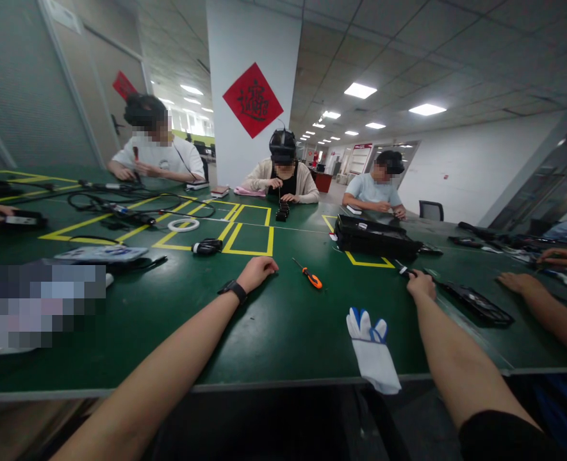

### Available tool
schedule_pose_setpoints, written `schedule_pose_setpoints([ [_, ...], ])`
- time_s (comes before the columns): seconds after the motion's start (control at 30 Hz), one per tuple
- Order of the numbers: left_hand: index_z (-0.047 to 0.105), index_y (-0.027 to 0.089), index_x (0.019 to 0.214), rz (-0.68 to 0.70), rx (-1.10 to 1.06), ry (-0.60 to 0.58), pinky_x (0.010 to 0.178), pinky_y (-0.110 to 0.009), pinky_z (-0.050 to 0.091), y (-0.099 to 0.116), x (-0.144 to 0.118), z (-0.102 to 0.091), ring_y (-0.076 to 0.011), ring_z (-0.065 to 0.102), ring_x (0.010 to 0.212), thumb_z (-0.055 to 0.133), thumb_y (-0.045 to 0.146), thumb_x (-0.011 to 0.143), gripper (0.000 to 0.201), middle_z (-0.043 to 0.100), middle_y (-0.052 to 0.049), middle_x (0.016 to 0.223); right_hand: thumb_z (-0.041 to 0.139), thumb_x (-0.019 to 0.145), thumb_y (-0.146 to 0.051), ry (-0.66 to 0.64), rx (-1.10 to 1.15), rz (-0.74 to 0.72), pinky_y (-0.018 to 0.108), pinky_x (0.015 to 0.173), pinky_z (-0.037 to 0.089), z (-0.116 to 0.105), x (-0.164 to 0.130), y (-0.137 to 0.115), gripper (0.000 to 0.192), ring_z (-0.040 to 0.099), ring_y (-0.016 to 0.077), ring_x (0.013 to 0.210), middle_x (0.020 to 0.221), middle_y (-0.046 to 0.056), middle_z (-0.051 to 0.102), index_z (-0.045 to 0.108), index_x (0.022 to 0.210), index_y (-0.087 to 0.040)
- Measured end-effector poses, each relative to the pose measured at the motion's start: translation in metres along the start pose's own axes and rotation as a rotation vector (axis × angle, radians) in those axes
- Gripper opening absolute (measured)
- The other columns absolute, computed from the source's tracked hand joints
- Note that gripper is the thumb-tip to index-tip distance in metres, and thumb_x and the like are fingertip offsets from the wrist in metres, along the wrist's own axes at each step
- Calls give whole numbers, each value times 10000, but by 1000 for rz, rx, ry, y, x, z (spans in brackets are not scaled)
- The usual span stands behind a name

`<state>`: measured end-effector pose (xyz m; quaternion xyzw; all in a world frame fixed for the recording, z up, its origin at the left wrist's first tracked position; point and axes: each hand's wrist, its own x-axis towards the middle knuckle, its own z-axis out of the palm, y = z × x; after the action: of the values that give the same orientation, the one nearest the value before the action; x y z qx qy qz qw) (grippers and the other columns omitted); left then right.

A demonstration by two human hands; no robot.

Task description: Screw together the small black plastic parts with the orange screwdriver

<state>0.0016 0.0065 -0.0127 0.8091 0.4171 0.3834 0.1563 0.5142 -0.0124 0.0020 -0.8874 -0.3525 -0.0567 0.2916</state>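
My left hand, with a dark watch on its wrist, rests on the green table, fingers loosely curled together and nothing visible in them. Just right of it lies a screwdriver with an orange and black handle, its shaft pointing away to the left. My right hand is closed around a small, thin dark object with a light part, whose kind I cannot make out. A white glove with blue fingertips lies between my arms, its cuff over the table's front edge.
A long black case-like device stands beyond my right hand, and a flat black part lies right of it. Coiled black cable and a white ring sit on the left. Co-workers' hands are close at the right.
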Motion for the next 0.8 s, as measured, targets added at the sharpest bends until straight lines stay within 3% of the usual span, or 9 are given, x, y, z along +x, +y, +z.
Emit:
schedule_pose_setpoints([
  [0.13, 645, 163, 799, -24, -80, 39, 657, -268, 449, -3, 2, 3, -142, 577, 676, 552, 147, 683, 149, 639, -30, 742, 277, 871, -350, 205, 37, -5, 457, 853, 372, -6, -20, -12, 460, 349, 324, 1165, 1264, 185, 375, 411, 1275, -177],
  [0.2, 631, 157, 838, -48, -120, 47, 645, -262, 458, -4, 4, 4, -130, 575, 661, 563, 125, 657, 197, 638, -33, 781, 269, 871, -321, 394, 142, -123, 420, 883, 355, -12, -34, -34, 432, 365, 294, 1147, 1238, 171, 409, 443, 1229, -152],
  [0.23, 625, 156, 856, -55, -132, 41, 638, -259, 461, -5, 5, 4, -125, 573, 652, 566, 118, 648, 220, 638, -35, 799, 278, 867, -297, 424, 194, -228, 394, 905, 340, -15, -41, -49, 405, 386, 272, 1128, 1208, 161, 440, 475, 1186, -146],
  [0.27, 620, 155, 868, -56, -140, 29, 632, -257, 462, -6, 6, 4, -121, 572, 646, 566, 114, 645, 234, 637, -35, 805, 284, 863, -277, 404, 235, -347, 373, 918, 329, -18, -50, -67, 378, 410, 252, 1102, 1164, 153, 478, 509, 1133, -139],
  [0.33, 613, 152, 875, -44, -140, -1, 632, -252, 462, -7, 7, 3, -120, 575, 646, 555, 109, 651, 236, 635, -33, 783, 290, 861, -263, 223, 298, -615, 330, 886, 352, -24, -71, -109, 339, 476, 218, 1006, 1050, 130, 550, 562, 1019, -136],
  [0.43, 611, 153, 847, -31, -87, -33, 639, -250, 454, -6, 8, 1, -127, 581, 654, 534, 97, 661, 210, 632, -25, 721, 369, 853, -324, -299, 276, -1036, 276, 767, 407, -22, -114, -171, 285, 545, 176, 865, 955, 68, 607, 589, 954, -174],
  [0.5, 613, 157, 818, -29, -36, -43, 638, -249, 447, -5, 8, 0, -131, 582, 653, 528, 83, 656, 198, 632, -23, 701, 510, 785, -384, -545, 91, -1117, 280, 731, 416, -14, -149, -201, 257, 564, 191, 840, 943, 70, 618, 608, 898, -175],
  [0.6, 611, 164, 806, -32, 5, -44, 641, -247, 440, -3, 8, 0, -133, 581, 649, 522, 72, 654, 199, 631, -17, 689, 667, 653, -345, -587, -76, -995, 325, 662, 431, 4, -199, -222, 299, 594, 252, 781, 910, 128, 620, 601, 866, -147],
  [0.8, 601, 172, 842, -7, 45, -28, 673, -260, 433, -2, 6, 2, -144, 577, 680, 517, 130, 707, 165, 633, -19, 711, 503, 787, -303, -430, 21, -984, 360, 667, 443, 22, -250, -215, 348, 589, 264, 836, 1024, 135, 556, 473, 1114, -189],
])
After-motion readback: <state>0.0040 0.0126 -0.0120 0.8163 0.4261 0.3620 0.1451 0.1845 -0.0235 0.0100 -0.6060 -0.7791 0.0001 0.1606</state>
